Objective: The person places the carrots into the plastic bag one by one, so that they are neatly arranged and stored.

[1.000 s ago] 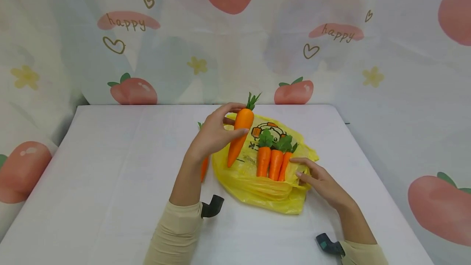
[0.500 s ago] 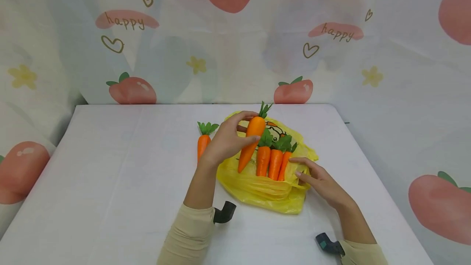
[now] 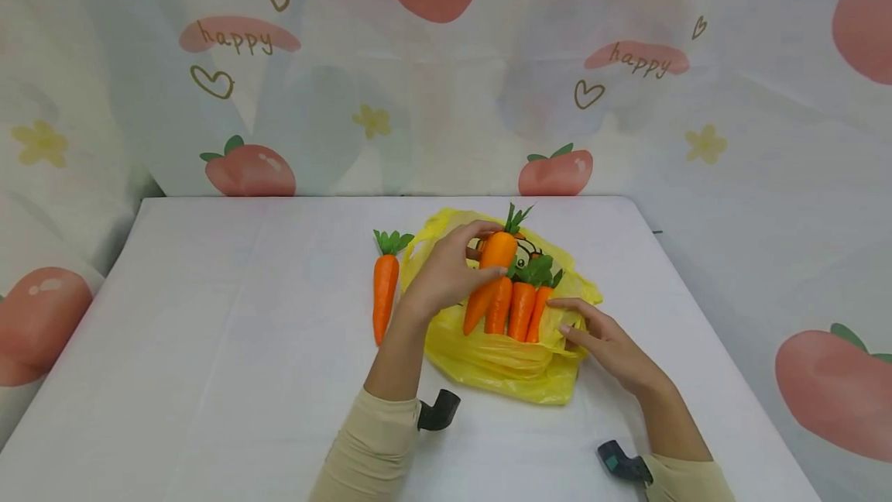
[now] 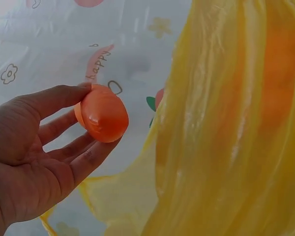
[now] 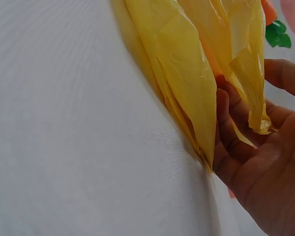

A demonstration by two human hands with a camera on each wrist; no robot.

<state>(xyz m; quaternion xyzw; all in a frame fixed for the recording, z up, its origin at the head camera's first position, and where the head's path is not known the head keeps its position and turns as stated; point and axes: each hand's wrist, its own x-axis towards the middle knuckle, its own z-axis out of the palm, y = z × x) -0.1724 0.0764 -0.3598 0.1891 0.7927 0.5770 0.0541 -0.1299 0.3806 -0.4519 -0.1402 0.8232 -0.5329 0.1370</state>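
Between thumb and fingers my left hand (image 3: 446,273) holds an orange carrot (image 3: 498,252), tilted with its green top up, over the left side of a yellow plastic bag (image 3: 498,370). The carrot's tip (image 4: 104,118) points toward the left wrist camera. Three carrots (image 3: 522,312) lie side by side in the bag's mouth, leaves outward, lower ends hidden by the plastic. The held carrot partly covers the leftmost one. At the bag's right edge, my right hand (image 3: 613,343) holds the plastic; in the right wrist view its fingers (image 5: 231,140) curl among the yellow folds.
Another carrot (image 3: 385,293) lies on the white table (image 3: 230,347), left of the bag and close to my left forearm. A patterned cloth backdrop (image 3: 446,99) stands behind the table's far edge. Black wrist cameras (image 3: 440,410) stick out at both wrists.
My left hand has moved right and nearer with its carrot, from the bag's left side to the carrots in the mouth. The carrot on the table has come into full view. The right hand stays put.
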